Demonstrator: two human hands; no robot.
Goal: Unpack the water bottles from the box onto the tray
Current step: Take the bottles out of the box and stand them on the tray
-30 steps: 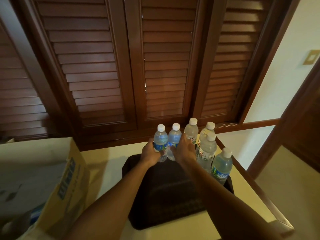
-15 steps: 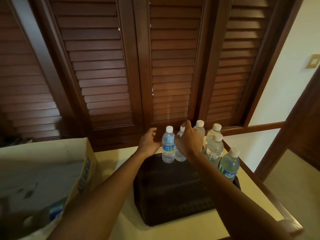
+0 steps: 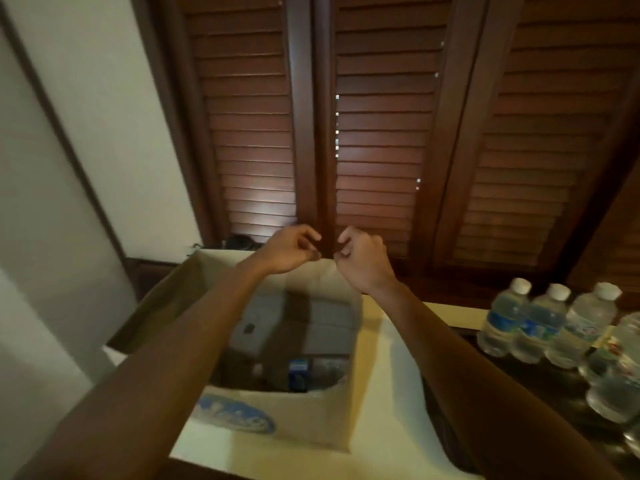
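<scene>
My left hand (image 3: 289, 249) and right hand (image 3: 362, 259) hover at the centre of the frame above the open box (image 3: 242, 415), fingers loosely curled, holding nothing. Low in the box lie a few water bottles (image 3: 298, 374). More stand upright on the dark tray (image 3: 540, 386) at lower right, on the bench (image 3: 384, 403).

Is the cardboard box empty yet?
Not empty. The cardboard box is open, and at least one blue-labelled bottle lies at its bottom; the exact count is unclear.
</scene>
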